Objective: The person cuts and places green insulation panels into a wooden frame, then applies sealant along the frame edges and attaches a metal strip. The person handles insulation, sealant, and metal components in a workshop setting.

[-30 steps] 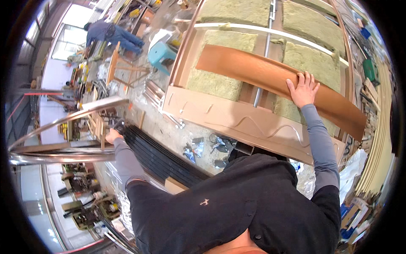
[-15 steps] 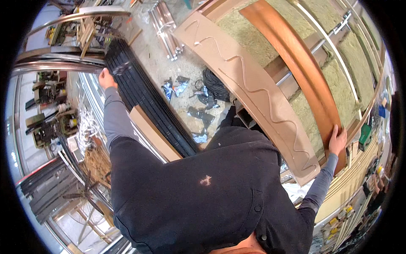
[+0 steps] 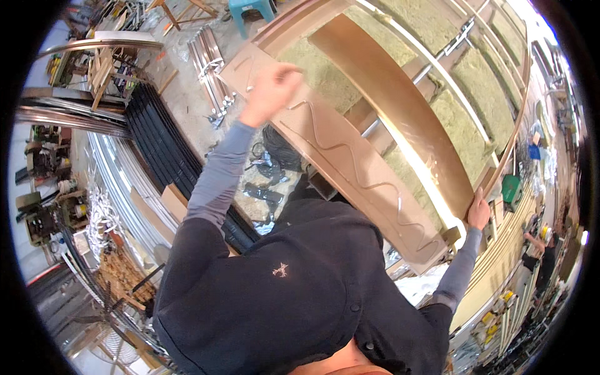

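Observation:
My right hand [image 3: 479,211] is closed around the near end of a long curved bronze metal strip [image 3: 400,106], whose surface shines. The strip lies tilted across a large frame filled with yellowish insulation wool [image 3: 431,150]. Along the frame's near side runs a tan board [image 3: 369,172] with a wavy bead, like glue, on its face. Over the far left part of that board is my left hand [image 3: 273,92], smeared by motion. Its fingers look curled, but whether anything is in them cannot be made out.
To the left lies a stack of long black profiles [image 3: 165,144]. Beyond it are wrapped metal strips [image 3: 209,69] on the floor and a blue stool [image 3: 251,14]. Black cord [image 3: 281,149] lies below the board. A green case [image 3: 511,192] and another person [image 3: 545,259] are at right.
My left hand has swung right, from beside the metal lengths at left to over the tan board. My right hand stays at the strip's end; the strip has tilted and catches light differently.

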